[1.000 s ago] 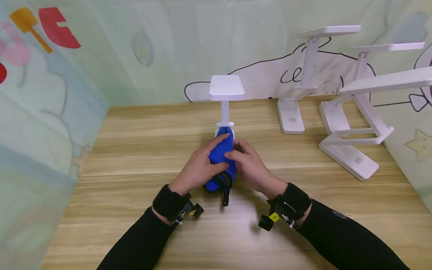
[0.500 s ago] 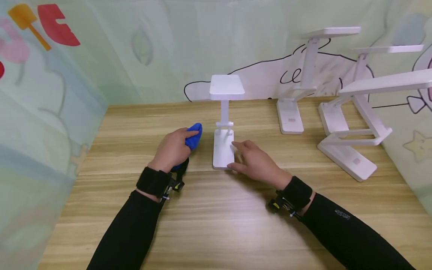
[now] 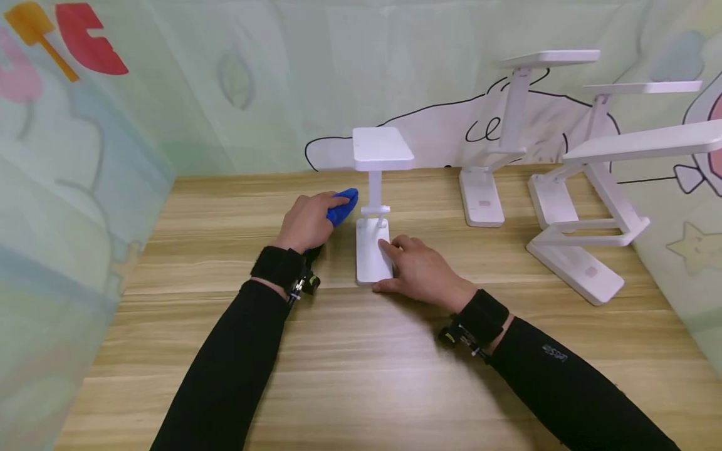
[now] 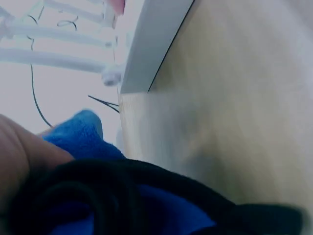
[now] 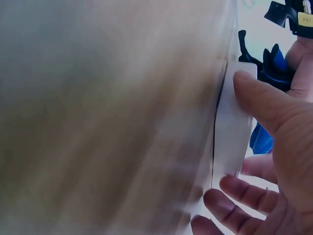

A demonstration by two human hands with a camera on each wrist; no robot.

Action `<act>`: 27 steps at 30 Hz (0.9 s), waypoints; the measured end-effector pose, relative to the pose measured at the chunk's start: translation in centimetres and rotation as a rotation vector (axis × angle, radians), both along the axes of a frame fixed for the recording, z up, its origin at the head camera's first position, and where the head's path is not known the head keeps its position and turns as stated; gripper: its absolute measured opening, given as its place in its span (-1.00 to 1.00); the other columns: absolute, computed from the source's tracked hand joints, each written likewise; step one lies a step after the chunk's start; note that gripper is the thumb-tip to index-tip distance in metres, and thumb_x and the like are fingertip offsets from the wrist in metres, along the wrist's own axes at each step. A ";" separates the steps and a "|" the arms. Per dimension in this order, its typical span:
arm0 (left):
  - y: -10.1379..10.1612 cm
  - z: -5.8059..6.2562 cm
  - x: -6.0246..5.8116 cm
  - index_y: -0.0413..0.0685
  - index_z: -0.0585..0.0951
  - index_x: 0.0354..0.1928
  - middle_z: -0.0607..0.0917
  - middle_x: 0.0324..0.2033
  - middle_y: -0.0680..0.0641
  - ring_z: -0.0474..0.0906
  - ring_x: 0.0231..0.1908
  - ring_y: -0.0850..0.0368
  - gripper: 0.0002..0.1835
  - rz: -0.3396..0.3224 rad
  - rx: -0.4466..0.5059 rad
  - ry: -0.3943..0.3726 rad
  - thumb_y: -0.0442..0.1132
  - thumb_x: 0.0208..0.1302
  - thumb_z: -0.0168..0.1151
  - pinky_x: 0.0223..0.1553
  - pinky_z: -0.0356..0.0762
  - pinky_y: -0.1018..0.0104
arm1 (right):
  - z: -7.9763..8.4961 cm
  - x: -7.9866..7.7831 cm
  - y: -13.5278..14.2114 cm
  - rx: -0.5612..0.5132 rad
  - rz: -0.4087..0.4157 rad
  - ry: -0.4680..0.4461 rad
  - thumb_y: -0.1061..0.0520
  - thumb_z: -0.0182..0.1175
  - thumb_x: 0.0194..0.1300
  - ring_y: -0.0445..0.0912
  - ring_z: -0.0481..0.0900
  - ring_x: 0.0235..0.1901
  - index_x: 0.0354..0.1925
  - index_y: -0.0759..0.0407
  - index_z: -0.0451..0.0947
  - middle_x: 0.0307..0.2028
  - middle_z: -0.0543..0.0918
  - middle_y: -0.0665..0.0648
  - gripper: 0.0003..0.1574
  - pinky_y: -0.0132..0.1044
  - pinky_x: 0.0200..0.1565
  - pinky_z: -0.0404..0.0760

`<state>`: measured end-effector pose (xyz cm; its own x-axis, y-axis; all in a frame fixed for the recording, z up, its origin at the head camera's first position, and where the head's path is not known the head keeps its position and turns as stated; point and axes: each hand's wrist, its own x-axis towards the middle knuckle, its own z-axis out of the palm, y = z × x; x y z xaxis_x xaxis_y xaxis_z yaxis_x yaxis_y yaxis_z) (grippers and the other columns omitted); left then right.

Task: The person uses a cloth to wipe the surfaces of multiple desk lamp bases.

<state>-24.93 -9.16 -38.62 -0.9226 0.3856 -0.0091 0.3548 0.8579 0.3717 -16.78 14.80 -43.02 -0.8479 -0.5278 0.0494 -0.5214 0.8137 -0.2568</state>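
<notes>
A white desk lamp [image 3: 369,254] stands upright in the middle of the table, its square head over a flat oblong base. My right hand [image 3: 423,272] grips the base at its near right corner. In the right wrist view the thumb lies on one end of the base [image 5: 232,122] and the other fingers on its side. Left of the lamp, my left hand [image 3: 304,222] holds a blue plush cloth [image 3: 343,208] with black trim, close beside the lamp's stem. The left wrist view shows the cloth [image 4: 83,134] bunched under the fingers, with its black edging in front.
Three more white desk lamps stand at the right: one at the back [image 3: 482,197], another [image 3: 555,197] beside it, and a larger one [image 3: 581,266] nearer. A printed curtain [image 3: 254,81] rises along the back and sides of the wooden table [image 3: 361,376].
The cloth, earlier on the lamp's base under both hands, moved off left with my left hand, then forward and right towards the stem. My right hand shifted slightly left on the base.
</notes>
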 end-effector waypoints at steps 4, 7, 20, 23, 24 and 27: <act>0.9 0.3 -1.8 0.25 0.53 0.24 0.54 0.23 -0.01 0.45 0.02 0.01 -0.34 -0.117 -0.017 -0.042 -0.52 0.16 -0.04 0.12 0.45 0.07 | 0.2 -0.2 0.2 0.009 0.005 -0.025 -0.45 0.32 0.01 0.03 0.45 -0.07 0.39 0.18 0.26 0.05 0.50 0.24 0.19 -0.07 -0.08 0.58; 1.9 0.4 -2.8 0.18 0.58 0.19 0.58 0.17 0.01 0.46 0.01 0.09 -0.38 -0.179 -0.023 -0.110 -0.54 0.16 -0.02 0.13 0.45 0.16 | 0.2 -0.2 0.2 0.007 0.013 -0.034 -0.45 0.32 0.01 0.02 0.45 -0.08 0.40 0.16 0.26 0.04 0.51 0.23 0.18 -0.08 -0.08 0.57; 4.2 -0.2 -2.8 0.05 0.63 0.03 0.58 -0.10 -0.04 0.48 -0.31 0.01 -0.66 -0.044 -0.031 -0.360 -0.33 0.36 -0.07 -0.37 0.38 0.27 | 0.2 -0.3 1.0 0.037 -0.012 0.004 -0.50 0.28 0.00 0.05 0.49 -0.08 0.40 0.12 0.27 0.04 0.55 0.22 0.19 -0.05 -0.11 0.58; 4.1 -0.1 -2.5 0.05 0.65 -0.06 0.61 -0.18 -0.05 0.47 -0.34 0.02 -0.69 -0.053 -0.008 -0.342 -0.31 0.34 -0.08 -0.39 0.36 0.28 | 0.2 -0.2 1.0 0.031 -0.016 0.009 -0.51 0.29 -0.01 0.06 0.49 -0.08 0.40 0.11 0.27 0.03 0.55 0.22 0.19 -0.04 -0.10 0.58; 4.1 0.0 -2.4 0.05 0.65 -0.11 0.61 -0.22 -0.04 0.48 -0.36 0.02 -0.70 -0.050 -0.011 -0.335 -0.31 0.32 -0.08 -0.41 0.36 0.29 | 0.2 -0.2 1.0 0.029 -0.013 0.007 -0.51 0.28 0.00 0.05 0.49 -0.08 0.40 0.11 0.27 0.03 0.55 0.23 0.19 -0.04 -0.10 0.58; 3.9 0.6 -2.4 0.02 0.65 -0.28 0.61 -0.36 -0.09 0.47 -0.42 0.01 -0.74 -0.021 -0.052 -0.345 -0.28 0.29 -0.07 -0.46 0.34 0.27 | 0.2 -0.4 0.8 0.025 0.001 0.004 -0.51 0.27 0.01 0.05 0.49 -0.07 0.40 0.11 0.26 0.04 0.55 0.23 0.19 -0.04 -0.09 0.58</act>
<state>-27.28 -5.26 -38.03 -0.8535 0.3952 -0.3396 0.2335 0.8727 0.4289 -17.13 15.56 -42.83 -0.8470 -0.5301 0.0394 -0.5235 0.8191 -0.2345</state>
